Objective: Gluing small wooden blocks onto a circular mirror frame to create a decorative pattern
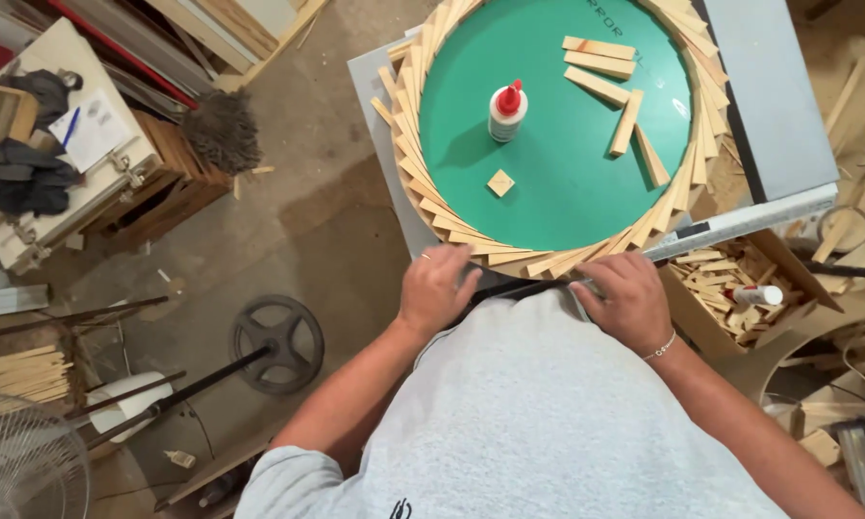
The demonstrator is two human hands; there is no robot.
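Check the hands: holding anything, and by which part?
Both hands press on the near rim of the wooden ring around the green disc. Left hand lies flat on the slats; right hand rests beside them. Whether the fingers grip anything cannot be told.

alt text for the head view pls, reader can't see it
Both hands, left and right, press on the near edge of a ring of wood slats around a green disc. A glue bottle and loose slats sit on the disc.

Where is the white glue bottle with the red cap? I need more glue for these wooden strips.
The white glue bottle with the red cap stands upright on the round green disc, left of centre in the head view, above the small square wood piece.
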